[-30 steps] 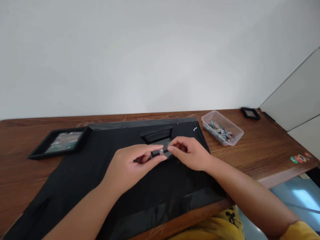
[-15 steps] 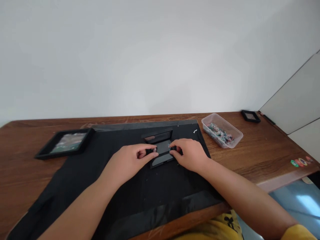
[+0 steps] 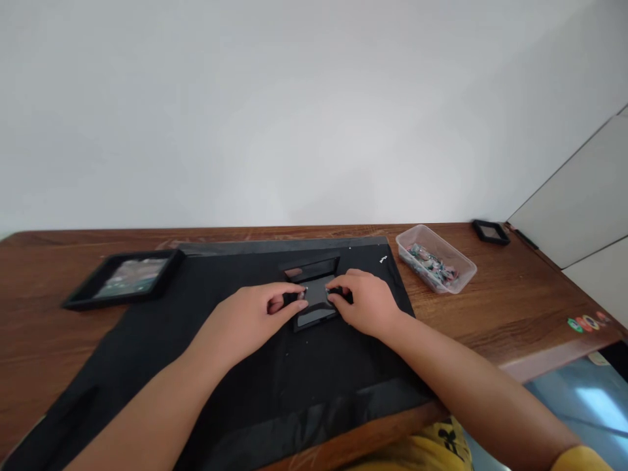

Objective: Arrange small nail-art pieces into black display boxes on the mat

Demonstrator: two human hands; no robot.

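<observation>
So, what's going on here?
At a dark case on a black mat, a person's left hand pinches a tiny shiny piece. The right hand is at the case's right side; anything in it is too small to tell. A clear tub of small items sits off to the right.

Mat (image 3: pixel 304 373) on table (image 3: pixel 39 327). Case (image 3: pixel 314 316) on mat, between left hand (image 3: pixel 252 314) and right hand (image 3: pixel 367 301). Tray (image 3: pixel 101 302) left, partly on mat. Tub (image 3: pixel 467 276) right of mat, packets (image 3: pixel 434 265) inside. Wall (image 3: pixel 294 118) behind table.
</observation>
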